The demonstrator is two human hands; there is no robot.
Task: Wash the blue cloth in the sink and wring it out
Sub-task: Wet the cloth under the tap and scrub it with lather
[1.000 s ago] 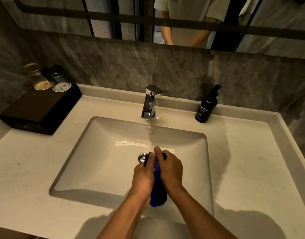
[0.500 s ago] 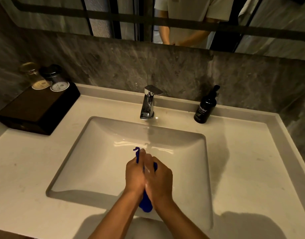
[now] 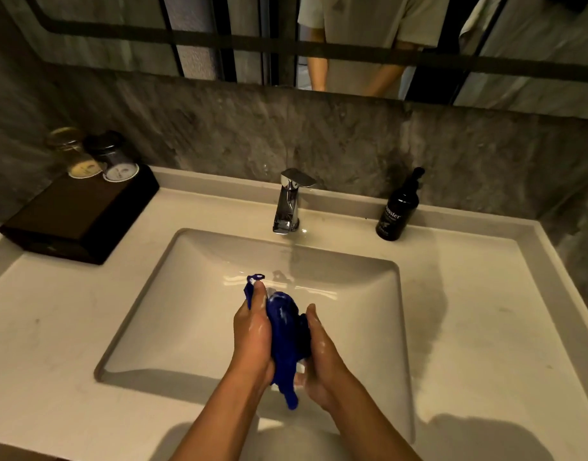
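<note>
A wet, soapy blue cloth (image 3: 286, 334) is bunched between my two palms above the white sink basin (image 3: 173, 314). My left hand (image 3: 252, 334) presses its left side, with the thumb pinning a corner of cloth at the top. Against the cloth's right side lies my right hand (image 3: 319, 351), fingers wrapped round the back of it. A tail of cloth hangs below my wrists. Suds show on both hands. The chrome faucet (image 3: 289, 204) stands behind the basin, with a thin stream of water running from it.
A black pump bottle (image 3: 397, 211) stands right of the faucet. At the back left a dark wooden box (image 3: 79, 214) carries two upturned glasses (image 3: 96, 158). White countertop (image 3: 485, 327) surrounds the basin. A mirror above the stone wall reflects a person's torso.
My palms have slid against each other with the cloth between them. They have drawn apart, so more of the bunched cloth shows now than half a second ago.
</note>
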